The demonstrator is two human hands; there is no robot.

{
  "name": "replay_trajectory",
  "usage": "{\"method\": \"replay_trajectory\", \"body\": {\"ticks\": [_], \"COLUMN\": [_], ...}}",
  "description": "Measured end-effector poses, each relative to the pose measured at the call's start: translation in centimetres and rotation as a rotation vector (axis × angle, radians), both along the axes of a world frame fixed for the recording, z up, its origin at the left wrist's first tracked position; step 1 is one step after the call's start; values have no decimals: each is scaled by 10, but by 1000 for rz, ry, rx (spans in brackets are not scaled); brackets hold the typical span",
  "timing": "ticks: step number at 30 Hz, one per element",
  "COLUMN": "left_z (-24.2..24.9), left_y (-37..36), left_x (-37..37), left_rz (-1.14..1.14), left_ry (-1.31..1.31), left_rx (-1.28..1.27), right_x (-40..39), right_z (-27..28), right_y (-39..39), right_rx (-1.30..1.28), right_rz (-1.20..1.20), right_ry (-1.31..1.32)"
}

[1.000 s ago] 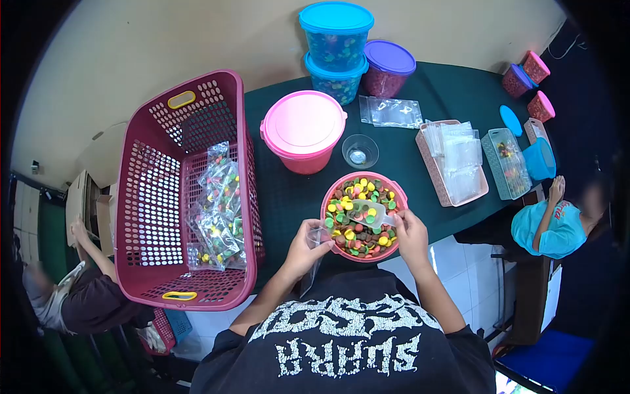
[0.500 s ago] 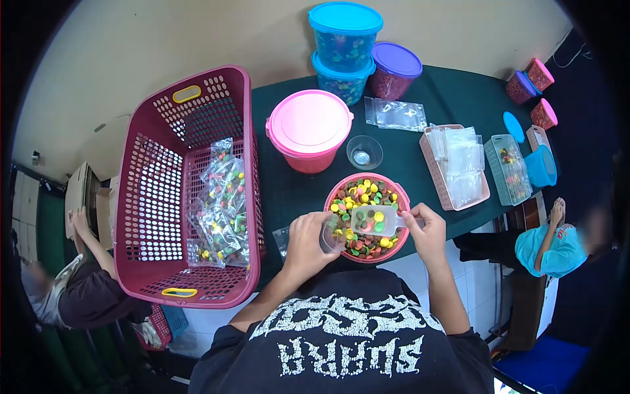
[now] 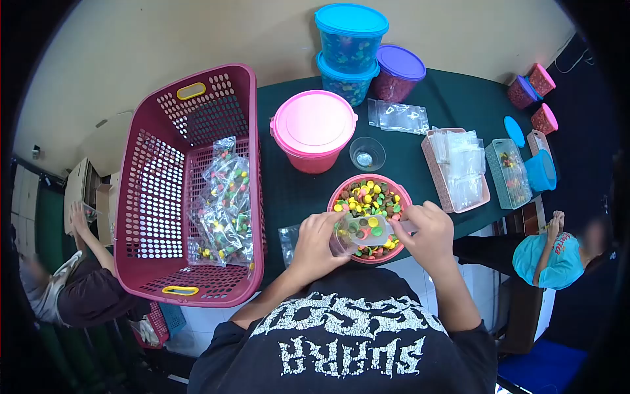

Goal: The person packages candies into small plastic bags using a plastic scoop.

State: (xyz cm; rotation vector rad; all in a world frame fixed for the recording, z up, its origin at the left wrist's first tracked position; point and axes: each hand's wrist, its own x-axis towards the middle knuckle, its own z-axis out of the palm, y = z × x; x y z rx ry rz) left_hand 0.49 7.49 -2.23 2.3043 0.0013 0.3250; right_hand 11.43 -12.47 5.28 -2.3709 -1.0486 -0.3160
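Observation:
My left hand (image 3: 314,244) is wrapped around a small clear cup (image 3: 342,236), held over the near left side of a pink tub (image 3: 405,195). My right hand (image 3: 428,235) grips the handle of a translucent scoop (image 3: 363,240). Several green, yellow and brown button-shaped candies lie in the scoop, and its front end overlaps the cup's mouth. Below both hands, the tub is filled with loose candies (image 3: 369,192) in yellow, green, red and brown. A second clear cup (image 3: 367,154) stands on the table just beyond the tub.
A maroon basket (image 3: 254,197) with filled candy bags (image 3: 226,197) stands left. Behind are a lidded pink tub (image 3: 314,125), stacked blue-lidded tubs (image 3: 351,52) and a purple-lidded tub (image 3: 399,65). Right, a pink tray (image 3: 435,177) holds clear bags. People are at both sides.
The scoop has moved left and toward me, closer over the cup. My right hand has turned and come nearer to the left hand, which still holds the cup.

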Motion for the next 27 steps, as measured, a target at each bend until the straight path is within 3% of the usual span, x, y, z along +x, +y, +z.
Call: {"method": "replay_trajectory", "body": {"ticks": [2,4,5,7,12,13,14,15,16,18,20,23,25,27], "left_z": [0,1,2,5,15,10,5,4,-3,-16,-27,-34,-37,-38], "left_y": [1,2,2,3,12,15,17,19,21,25,28,28,27,24], "left_x": [3,4,4,3,3,3,1,4,4,1,-3,-5,-4,-3], "left_rz": [-68,-194,-195,-353,-420,-344,-266,-166,-75,12,146,151,136,120], "left_ry": [31,19,16,283,260,244,230,130,120,114,156,200,231,259], "left_rx": [-102,-212,-210,-955,-861,-845,-829,-629,-579,-526,-421,-354,-343,-332], "right_x": [1,2,0,-3,-4,0,4,9,14,21,18,8,3,-2], "right_z": [22,49,54,63,81,86,90,92,86,58,29,-14,-41,-65], "right_y": [5,12,15,21,24,15,5,-5,-14,-28,-40,-47,-49,-53], "right_rx": [-37,-114,-113,-151,-153,-155,-159,-162,-163,-171,-245,-322,-302,-123], "right_rz": [106,377,375,528,606,608,434,260,262,-48,-97,-157,-188,-361], "right_ry": [-108,-269,-273,-347,-317,-315,-309,-303,-302,-160,-96,9,62,188]}}
